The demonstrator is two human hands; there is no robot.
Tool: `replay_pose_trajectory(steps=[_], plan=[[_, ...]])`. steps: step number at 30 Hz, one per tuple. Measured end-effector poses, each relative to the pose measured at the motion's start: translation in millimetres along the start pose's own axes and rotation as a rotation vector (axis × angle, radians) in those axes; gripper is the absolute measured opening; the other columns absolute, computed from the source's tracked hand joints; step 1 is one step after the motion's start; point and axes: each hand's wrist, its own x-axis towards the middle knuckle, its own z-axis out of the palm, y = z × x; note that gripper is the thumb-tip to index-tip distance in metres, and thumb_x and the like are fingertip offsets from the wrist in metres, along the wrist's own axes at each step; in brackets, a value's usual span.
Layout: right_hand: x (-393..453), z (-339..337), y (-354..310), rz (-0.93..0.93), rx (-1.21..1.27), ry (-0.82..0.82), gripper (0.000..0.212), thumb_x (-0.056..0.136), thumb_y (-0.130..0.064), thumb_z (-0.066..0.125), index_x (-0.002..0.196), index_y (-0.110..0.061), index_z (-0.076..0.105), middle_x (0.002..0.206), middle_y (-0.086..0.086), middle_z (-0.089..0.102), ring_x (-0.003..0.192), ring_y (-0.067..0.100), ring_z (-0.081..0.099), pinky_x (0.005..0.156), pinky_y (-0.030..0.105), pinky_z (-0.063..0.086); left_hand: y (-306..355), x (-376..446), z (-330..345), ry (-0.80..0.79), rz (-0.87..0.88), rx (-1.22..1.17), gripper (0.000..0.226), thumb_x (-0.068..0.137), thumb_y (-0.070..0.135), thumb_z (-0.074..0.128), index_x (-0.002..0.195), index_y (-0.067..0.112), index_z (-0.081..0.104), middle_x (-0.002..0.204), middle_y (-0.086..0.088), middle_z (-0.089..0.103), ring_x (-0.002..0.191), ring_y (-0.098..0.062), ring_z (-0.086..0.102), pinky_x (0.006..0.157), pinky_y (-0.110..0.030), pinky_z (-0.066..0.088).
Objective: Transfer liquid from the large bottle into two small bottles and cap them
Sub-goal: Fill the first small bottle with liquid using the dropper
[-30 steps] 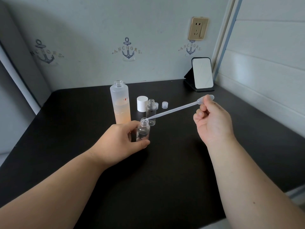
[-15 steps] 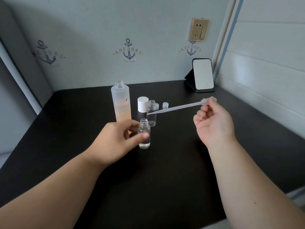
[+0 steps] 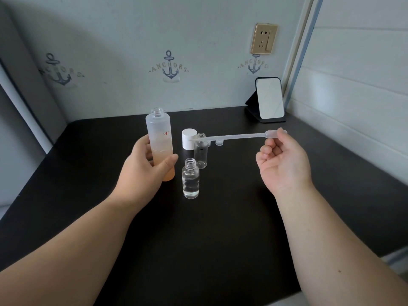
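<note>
Left hand (image 3: 144,166): wraps tall frosted plastic bottle (image 3: 159,142), open-topped, slippery; hold mid-body.
Right hand (image 3: 280,160): pinches soft clear pipette (image 3: 234,136) bulb.

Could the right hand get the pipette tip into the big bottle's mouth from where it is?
Probably yes. The big bottle stands uncapped, gripped low by the left hand, so its mouth is free. The right hand pinches the pipette, whose tip hangs nearby with nothing between.
</note>
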Motion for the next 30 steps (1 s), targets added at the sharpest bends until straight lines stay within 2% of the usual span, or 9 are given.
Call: replay_pose_trajectory(steps=[6,9,12,14,16,20,23,26,30], plan=[[-0.4,0.5,1.8,-0.005,-0.001,-0.055,0.025,0.095,-0.02,0.069,0.076,-0.008,0.079,0.071,0.0,0.063,0.058,0.011,0.054,0.054,0.02,0.044,-0.8,0.8,0.0,0.015,0.031,0.078,0.046,0.086,0.047,0.073,0.125,0.038,0.051,0.098,0.029,0.061,0.088,0.012,0.061,0.066,-0.01,0.043],[-0.7,1.4,1.7,-0.009,0.017,-0.071,0.029,0.097,-0.022,0.068,0.073,-0.011,0.08,0.072,0.001,0.065,0.059,0.011,0.057,0.055,0.02,0.045,2.7,-3.3,-1.2,0.007,0.055,0.036,0.034,0.087,0.04,0.075,0.11,0.051,0.053,0.096,0.032,0.064,0.091,0.019,0.058,0.059,-0.006,0.046],[-1.2,2.2,0.4,-0.024,0.052,-0.066,0.03,0.097,-0.021,0.068,0.071,-0.012,0.08,0.072,0.001,0.067,0.059,0.011,0.059,0.055,0.02,0.046,6.7,-7.5,-1.6,-0.004,0.107,0.034,0.039,0.088,0.034,0.075,0.099,0.064,0.053,0.099,0.034,0.063,0.092,0.011,0.061,0.063,-0.007,0.048],[-2.0,2.3,-0.1,-0.034,0.057,-0.063,0.031,0.098,-0.021,0.068,0.07,-0.013,0.081,0.071,0.001,0.067,0.059,0.011,0.059,0.055,0.021,0.047,8.8,-9.1,-2.4,0.006,0.118,0.052,0.043,0.088,0.035,0.075,0.101,0.068,0.051,0.102,0.033,0.063,0.094,0.008,0.061,0.074,-0.022,0.052],[-2.2,2.3,0.2,-0.039,0.057,-0.062,0.031,0.098,-0.021,0.068,0.071,-0.012,0.081,0.071,0.001,0.067,0.059,0.011,0.059,0.056,0.02,0.046,10.2,-9.7,-3.0,0.009,0.127,0.077,0.046,0.087,0.035,0.074,0.103,0.07,0.05,0.105,0.035,0.061,0.094,0.009,0.06,0.077,-0.031,0.053],[-1.6,2.2,0.3,-0.057,0.009,-0.068,0.032,0.098,-0.022,0.067,0.072,-0.013,0.081,0.072,0.0,0.067,0.06,0.01,0.058,0.057,0.02,0.046,15.3,-10.2,-3.3,0.034,0.169,0.156,0.057,0.086,0.031,0.075,0.102,0.076,0.045,0.105,0.046,0.054,0.099,0.02,0.05,0.073,-0.02,0.041],[-1.8,2.1,0.1,-0.078,-0.031,-0.056,0.033,0.099,-0.023,0.066,0.072,-0.014,0.081,0.071,-0.001,0.067,0.059,0.01,0.058,0.057,0.02,0.046,12.9,-7.7,-2.6,0.047,0.173,0.202,0.058,0.085,0.03,0.075,0.103,0.076,0.045,0.104,0.043,0.054,0.1,0.021,0.048,0.075,-0.016,0.037],[-2.5,2.0,-1.3,-0.089,-0.034,-0.037,0.032,0.099,-0.023,0.066,0.072,-0.013,0.081,0.071,-0.001,0.066,0.059,0.01,0.057,0.057,0.02,0.046,8.4,-5.7,-3.1,0.064,0.171,0.218,0.048,0.085,0.03,0.075,0.112,0.063,0.051,0.101,0.03,0.058,0.1,0.018,0.048,0.075,-0.015,0.036],[-2.5,1.4,-2.0,-0.1,-0.031,-0.018,0.03,0.098,-0.022,0.067,0.072,-0.012,0.08,0.071,0.0,0.066,0.059,0.011,0.057,0.056,0.02,0.045,4.2,-4.4,-3.3,0.088,0.174,0.231,0.049,0.086,0.029,0.075,0.123,0.052,0.051,0.102,0.027,0.057,0.1,0.02,0.046,0.075,-0.014,0.034]])
